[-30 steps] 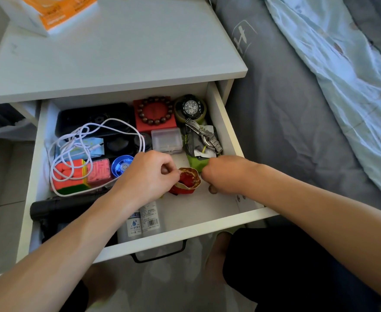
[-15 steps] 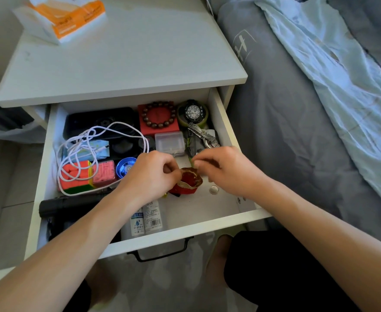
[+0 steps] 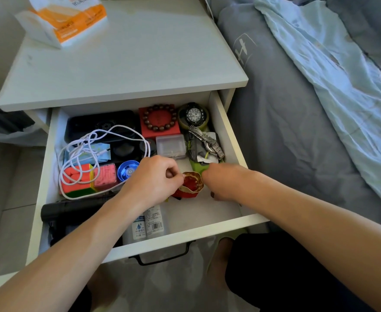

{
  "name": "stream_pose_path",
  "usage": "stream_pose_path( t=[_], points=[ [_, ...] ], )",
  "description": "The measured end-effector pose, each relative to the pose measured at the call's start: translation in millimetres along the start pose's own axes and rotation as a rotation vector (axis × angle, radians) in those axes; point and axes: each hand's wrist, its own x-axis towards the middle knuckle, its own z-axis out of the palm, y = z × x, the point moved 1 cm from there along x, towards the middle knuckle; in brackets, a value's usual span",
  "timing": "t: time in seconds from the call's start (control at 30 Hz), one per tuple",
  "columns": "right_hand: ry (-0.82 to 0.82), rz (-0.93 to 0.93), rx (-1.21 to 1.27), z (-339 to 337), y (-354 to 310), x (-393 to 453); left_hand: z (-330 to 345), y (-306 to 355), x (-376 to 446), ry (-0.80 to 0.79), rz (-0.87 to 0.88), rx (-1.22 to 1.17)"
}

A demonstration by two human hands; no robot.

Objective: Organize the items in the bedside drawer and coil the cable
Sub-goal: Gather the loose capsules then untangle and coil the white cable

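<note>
Inside, the open drawer point(image 3: 231, 140) of the bedside surface point(image 3: 122, 64) is crowded: a loose white cable point(image 3: 108, 140) sprawls over a black case point(image 3: 101, 124), a pale blue packet point(image 3: 90, 152) and a pink and green puzzle cube point(image 3: 79, 183) along the left half, with a smaller pink block point(image 3: 105, 179) and a blue round tin point(image 3: 127, 170) just beside the cube. At the back sit a red box point(image 3: 160, 122) with a bead bracelet point(image 3: 160, 118) on it, a black watch point(image 3: 194, 114) on a roll to its right, and a clear plastic box point(image 3: 170, 146) in front of the red one; a metal watch band point(image 3: 207, 143) lies along the right wall. Near the front lie a black tube point(image 3: 72, 208) and two small white bottles point(image 3: 149, 221). The left hand point(image 3: 153, 181) has its fingers curled, pinching the gold rim of a small red pouch point(image 3: 191, 183) in the middle of the drawer, and the cable loops end just behind its knuckles. The right hand point(image 3: 221, 182) is on the other side of the pouch, fingers curled down toward the drawer floor over a green packet point(image 3: 197, 167); I cannot tell what, if anything, it grips. Bare drawer floor shows in the front right corner, between the pouch and the front edge. An orange and white tissue pack point(image 3: 65, 21) sits at the back left of the surface, and the bed point(image 3: 297, 120) runs close along the drawer's right side.
</note>
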Motion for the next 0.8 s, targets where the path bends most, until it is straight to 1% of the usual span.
stream_pose_path(
  t=[0.13,0.3,0.37,0.43,0.47,0.5,0.53,0.57,0.6,0.67,0.73,0.8],
  points=[
    [0.002,0.008,0.001,-2,-8,0,0,0,0,0.001,-0.009,-0.002],
    [0.116,0.141,0.134,-2,0,-1,-2,0,0,0.001,-0.017,0.003],
    [0.208,0.176,0.273,-5,3,-3,-3,0,0,-0.002,-0.013,0.012],
    [0.362,0.188,0.520,-11,8,-11,-5,0,0,-0.007,-0.014,0.027],
    [0.438,0.166,0.667,-13,9,-16,-6,0,0,-0.004,-0.016,0.028],
    [0.479,0.120,0.784,-16,8,-22,-7,0,1,-0.001,-0.017,0.026],
    [0.476,0.071,0.845,-19,5,-27,-7,-1,1,0.000,-0.017,0.025],
    [0.452,0.036,0.847,-19,1,-30,-7,-1,1,-0.002,-0.018,0.027],
    [0.428,0.030,0.815,-17,-1,-31,-8,0,0,0.000,-0.014,0.027],
    [0.411,0.075,0.784,-14,1,-28,-9,0,0,0.013,-0.001,0.008],
    [0.396,0.091,0.863,-14,8,-29,-14,1,-3,0.026,0.038,-0.031],
    [0.338,0.050,0.888,-15,11,-31,-17,1,-6,0.016,0.079,-0.110]
  ],
)
